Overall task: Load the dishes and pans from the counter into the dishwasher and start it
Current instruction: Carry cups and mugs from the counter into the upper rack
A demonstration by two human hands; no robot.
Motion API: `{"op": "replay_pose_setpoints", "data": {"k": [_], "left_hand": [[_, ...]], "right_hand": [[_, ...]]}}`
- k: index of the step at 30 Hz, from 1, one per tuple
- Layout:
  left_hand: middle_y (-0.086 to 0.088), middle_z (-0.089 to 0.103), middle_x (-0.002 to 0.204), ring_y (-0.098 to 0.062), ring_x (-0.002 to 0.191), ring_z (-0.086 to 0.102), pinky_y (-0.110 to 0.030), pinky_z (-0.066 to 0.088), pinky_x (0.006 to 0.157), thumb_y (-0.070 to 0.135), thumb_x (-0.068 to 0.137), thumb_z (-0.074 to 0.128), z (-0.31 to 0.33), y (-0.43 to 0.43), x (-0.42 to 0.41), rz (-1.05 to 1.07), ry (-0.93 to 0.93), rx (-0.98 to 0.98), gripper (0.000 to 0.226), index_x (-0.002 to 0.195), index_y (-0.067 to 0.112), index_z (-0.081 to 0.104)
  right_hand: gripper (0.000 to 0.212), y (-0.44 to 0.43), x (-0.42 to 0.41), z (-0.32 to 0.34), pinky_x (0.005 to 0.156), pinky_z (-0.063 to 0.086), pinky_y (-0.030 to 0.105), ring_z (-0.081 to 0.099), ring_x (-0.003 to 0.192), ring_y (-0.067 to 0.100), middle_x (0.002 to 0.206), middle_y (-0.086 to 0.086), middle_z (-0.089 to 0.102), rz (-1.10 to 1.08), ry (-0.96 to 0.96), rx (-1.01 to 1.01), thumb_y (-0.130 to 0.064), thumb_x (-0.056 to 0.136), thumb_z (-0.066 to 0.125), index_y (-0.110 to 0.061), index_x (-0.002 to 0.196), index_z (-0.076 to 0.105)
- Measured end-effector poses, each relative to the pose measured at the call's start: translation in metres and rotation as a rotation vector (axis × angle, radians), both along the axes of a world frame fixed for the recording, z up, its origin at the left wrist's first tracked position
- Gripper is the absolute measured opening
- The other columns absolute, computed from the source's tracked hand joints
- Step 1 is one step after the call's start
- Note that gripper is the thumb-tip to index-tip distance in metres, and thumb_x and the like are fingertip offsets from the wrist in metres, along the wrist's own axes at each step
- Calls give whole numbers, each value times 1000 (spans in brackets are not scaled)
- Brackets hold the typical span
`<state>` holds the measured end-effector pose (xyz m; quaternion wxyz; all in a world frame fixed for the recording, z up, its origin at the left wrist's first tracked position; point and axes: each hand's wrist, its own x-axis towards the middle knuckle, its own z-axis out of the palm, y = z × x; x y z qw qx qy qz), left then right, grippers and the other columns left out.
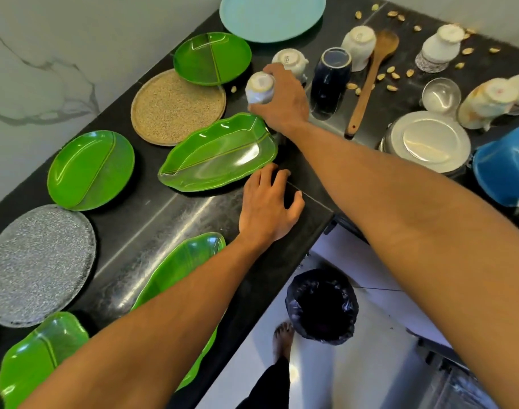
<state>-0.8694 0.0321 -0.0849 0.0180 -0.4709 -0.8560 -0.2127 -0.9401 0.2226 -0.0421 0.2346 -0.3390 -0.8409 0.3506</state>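
My right hand [283, 97] reaches across the black counter [169, 214] and is closed around a small upturned white cup [259, 87]. My left hand [267, 205] rests flat on the counter near the inner corner, fingers spread, holding nothing, just below a green leaf-shaped plate [219, 153]. Other upturned cups stand behind: a white one [290, 60], a dark blue one [330, 81] and another white one [359, 44]. A wooden spoon [370, 81] lies beside them.
Green plates [90, 169], a tan plate [177, 107], a grey speckled plate [36, 264] and a pale blue plate [271, 16] cover the counter. At right sit a steel pan lid [429, 141], a glass bowl [441, 94] and a blue pot [506, 166]. A black bin [321, 307] stands on the floor.
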Motion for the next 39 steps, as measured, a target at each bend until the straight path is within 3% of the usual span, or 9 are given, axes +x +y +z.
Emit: {"op": "replay_pose_setpoints", "data": {"k": [4,9,13,19,25,29,33,36,39], "left_hand": [[-7,51,128,-26,118,45,-38,38,101,49,89,52,0,1,0,-5,14,-22,47,123,17,57],[-12,55,119,-33,108,49,-41,38,95,48,86,55,5,3,18,-41,21,-11,41,111,15,59],[-15,56,112,-35,105,50,-42,38,94,43,88,52,5,-2,11,-20,15,27,37,107,13,61],[-20,57,105,-38,102,51,-41,38,92,27,87,52,1,-24,68,-21,-78,103,27,103,9,65],[-19,60,111,-34,105,54,-35,36,95,15,88,61,-27,-73,215,-36,-270,140,24,109,6,67],[-15,64,104,-33,99,60,-34,41,89,8,83,64,-65,-116,342,-149,-414,-1,19,100,10,71],[-4,72,93,-22,88,65,-33,50,82,20,78,59,-84,-136,459,-344,-443,-132,21,92,13,73],[-4,71,95,-17,83,64,-33,52,82,19,79,60,-88,-133,526,-378,-537,-216,21,96,13,72],[-4,70,104,-20,93,65,-32,52,86,12,84,63,-92,-123,582,-387,-627,-314,21,104,12,70]], "right_hand": [[72,-7,38,9,85,49,33,58,107,22,117,1,60,-134,130,7,-49,61,77,-25,126,56],[75,-30,155,11,86,51,38,61,101,21,115,-1,62,-232,194,70,-50,60,81,-22,125,56],[75,-65,244,5,88,46,22,59,105,13,120,-4,62,-260,165,58,-45,64,84,-24,130,56],[73,-122,381,-19,87,52,34,60,106,17,120,-3,61,-359,135,32,-48,67,83,-24,130,58],[70,-191,521,-42,85,54,37,60,105,17,117,-6,61,-427,164,-9,-48,66,83,-28,128,59],[71,-234,630,-69,86,53,36,61,105,20,118,-4,62,-464,132,-22,-48,66,83,-27,129,60],[69,-263,741,-100,89,51,35,62,103,19,114,-3,63,-594,99,-54,-48,64,85,-26,125,62],[69,-270,807,-118,87,52,38,61,105,17,117,-5,61,-733,98,-110,-49,64,83,-30,126,59],[68,-272,861,-130,85,52,40,60,106,17,119,-8,61,-870,131,-126,-45,64,85,-31,125,58]]}}
